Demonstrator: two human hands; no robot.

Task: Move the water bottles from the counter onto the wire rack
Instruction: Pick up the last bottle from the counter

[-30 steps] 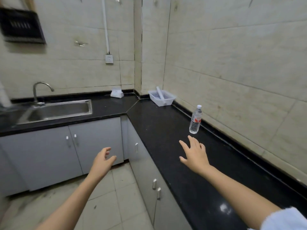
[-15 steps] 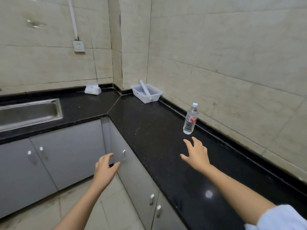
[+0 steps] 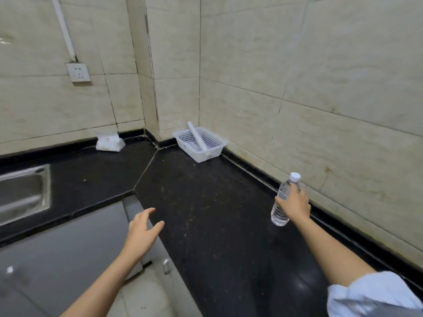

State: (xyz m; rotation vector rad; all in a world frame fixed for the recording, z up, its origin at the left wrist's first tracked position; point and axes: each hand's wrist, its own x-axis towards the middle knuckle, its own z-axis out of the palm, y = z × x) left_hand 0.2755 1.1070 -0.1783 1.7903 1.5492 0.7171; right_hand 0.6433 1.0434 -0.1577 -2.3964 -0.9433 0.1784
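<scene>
A clear water bottle [image 3: 279, 213] with a white cap stands on the black counter [image 3: 206, 202] close to the right wall. My right hand [image 3: 294, 203] is wrapped around its middle, covering the label. My left hand [image 3: 143, 234] hovers with relaxed, spread fingers over the counter's front edge, holding nothing. No wire rack is in view.
A white plastic basket [image 3: 214, 149] with a white tube in it sits in the counter's far corner. A white tissue pack [image 3: 109, 143] lies to its left. A steel sink [image 3: 23, 193] is at the left. Grey cabinet doors [image 3: 68, 248] run below the counter.
My right hand reached forward and closed around the bottle, which it was short of before. The view has swung right and closer to the counter. The left hand rose toward the counter edge.
</scene>
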